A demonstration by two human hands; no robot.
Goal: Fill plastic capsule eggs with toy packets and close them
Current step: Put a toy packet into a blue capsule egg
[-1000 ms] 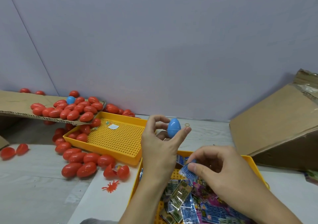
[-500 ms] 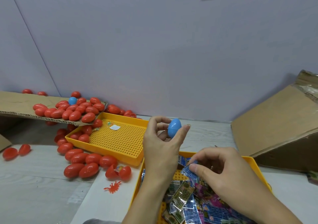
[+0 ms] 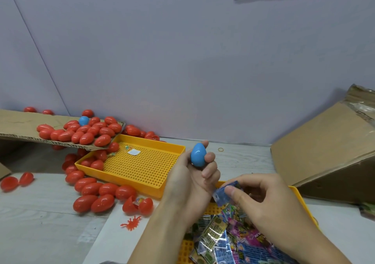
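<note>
My left hand (image 3: 188,180) is raised above the table and grips a closed blue egg (image 3: 198,154) with its fingers curled round it. Just to its right, my right hand (image 3: 263,205) pinches a small blue toy packet (image 3: 221,195) between thumb and fingers, lifted above the near yellow tray (image 3: 298,196). That tray holds several colourful toy packets (image 3: 227,237). An open red egg (image 3: 138,205) with something inside lies left of my left forearm.
A second yellow perforated tray (image 3: 142,168) sits behind, with a few red eggs (image 3: 95,164) in its left corner. Several closed red eggs (image 3: 95,192) lie on the table and on a cardboard flap (image 3: 20,126). A tilted cardboard box (image 3: 328,154) stands right. A red toy spider (image 3: 131,222) lies near.
My left hand has turned and curled its fingers round the blue egg, which was held at the fingertips. My right hand has lifted a blue packet out of the pile.
</note>
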